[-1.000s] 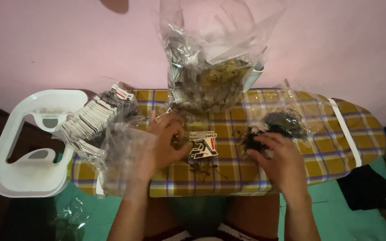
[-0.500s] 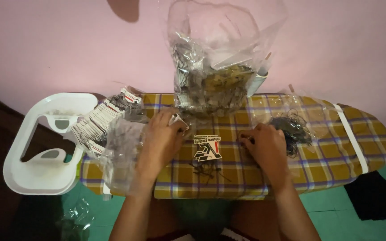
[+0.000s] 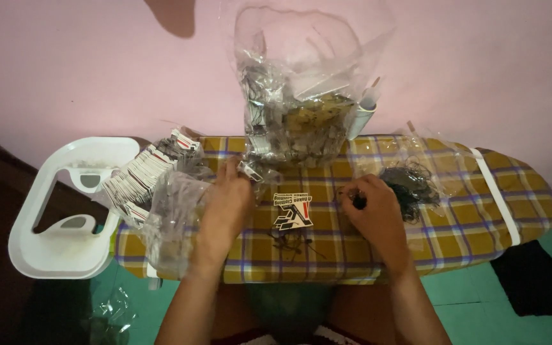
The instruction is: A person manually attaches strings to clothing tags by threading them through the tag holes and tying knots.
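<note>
The loose black strings (image 3: 292,239) near the card tag (image 3: 292,210) could likely snag a wrist and drag the tag off the plaid surface (image 3: 467,233). The left hand (image 3: 228,204) lies palm down, fingers curled on a small packet (image 3: 250,171) by the tall clear bag (image 3: 298,108). The right hand (image 3: 373,214), knuckles up, pinches a black string (image 3: 357,202) beside the string pile (image 3: 410,185).
</note>
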